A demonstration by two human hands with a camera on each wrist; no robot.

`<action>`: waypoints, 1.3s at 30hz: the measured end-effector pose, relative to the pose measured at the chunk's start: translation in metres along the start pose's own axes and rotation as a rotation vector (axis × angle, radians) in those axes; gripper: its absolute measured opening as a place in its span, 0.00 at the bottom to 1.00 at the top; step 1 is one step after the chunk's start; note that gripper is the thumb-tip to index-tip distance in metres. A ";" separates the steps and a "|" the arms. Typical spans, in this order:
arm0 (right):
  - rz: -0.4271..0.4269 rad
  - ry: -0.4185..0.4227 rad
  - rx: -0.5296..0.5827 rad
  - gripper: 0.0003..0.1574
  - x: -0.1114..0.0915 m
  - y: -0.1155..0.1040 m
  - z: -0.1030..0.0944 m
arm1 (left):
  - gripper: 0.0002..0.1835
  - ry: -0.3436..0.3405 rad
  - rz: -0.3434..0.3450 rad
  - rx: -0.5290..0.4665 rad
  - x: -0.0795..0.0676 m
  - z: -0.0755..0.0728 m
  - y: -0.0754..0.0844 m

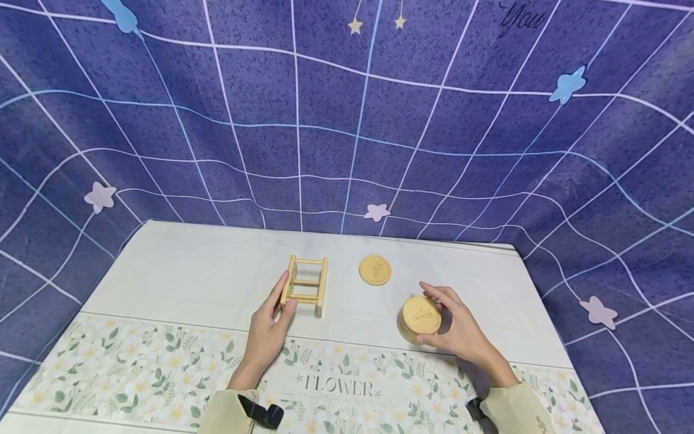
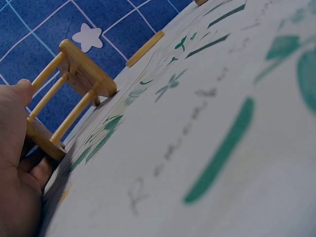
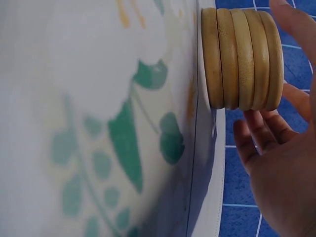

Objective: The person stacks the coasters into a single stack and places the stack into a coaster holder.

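Note:
My left hand (image 1: 271, 325) grips the left side of a small wooden rack (image 1: 322, 283), thumb at the front and fingers around its outer side. Two end boards joined by round rods make up this rack, which the left wrist view shows standing on the tabletop. My right hand (image 1: 458, 328) curves around a stack of round bamboo coasters (image 1: 422, 314), its thumb at the near edge and fingers at the far edge. Several thick discs of the stack (image 3: 242, 59) show side-on in the right wrist view. A single coaster (image 1: 375, 270) lies flat between rack and stack, farther back.
A white cloth with a floral band (image 1: 135, 374) and the word FLOWER covers the table. Behind its back edge hangs a dark blue curtain (image 1: 325, 144) with grid lines and stars. Black straps (image 1: 262, 415) with cameras sit at both wrists.

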State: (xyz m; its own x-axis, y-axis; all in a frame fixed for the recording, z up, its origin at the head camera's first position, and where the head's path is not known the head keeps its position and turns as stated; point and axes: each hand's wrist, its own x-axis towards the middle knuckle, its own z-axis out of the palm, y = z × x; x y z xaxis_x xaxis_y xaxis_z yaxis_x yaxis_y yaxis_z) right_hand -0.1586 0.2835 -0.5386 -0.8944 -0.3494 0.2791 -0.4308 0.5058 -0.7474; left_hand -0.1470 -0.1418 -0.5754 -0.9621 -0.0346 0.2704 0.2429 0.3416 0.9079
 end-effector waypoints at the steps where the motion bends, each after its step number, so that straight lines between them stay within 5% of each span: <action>1: 0.001 0.002 -0.001 0.68 0.000 -0.001 0.000 | 0.35 0.000 -0.001 -0.001 0.000 0.000 0.000; 22: -0.024 0.125 -0.010 0.66 0.007 -0.024 0.002 | 0.35 0.000 -0.010 0.012 0.000 0.000 0.000; 39: -0.065 0.144 0.037 0.66 0.013 -0.041 0.003 | 0.35 0.003 -0.007 0.006 0.000 0.000 0.000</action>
State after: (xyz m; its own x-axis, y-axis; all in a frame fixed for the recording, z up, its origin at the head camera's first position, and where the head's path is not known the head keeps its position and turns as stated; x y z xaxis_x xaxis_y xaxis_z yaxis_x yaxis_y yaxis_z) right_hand -0.1523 0.2560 -0.5063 -0.8738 -0.2621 0.4096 -0.4862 0.4554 -0.7458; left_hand -0.1469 -0.1416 -0.5750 -0.9633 -0.0401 0.2652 0.2355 0.3472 0.9078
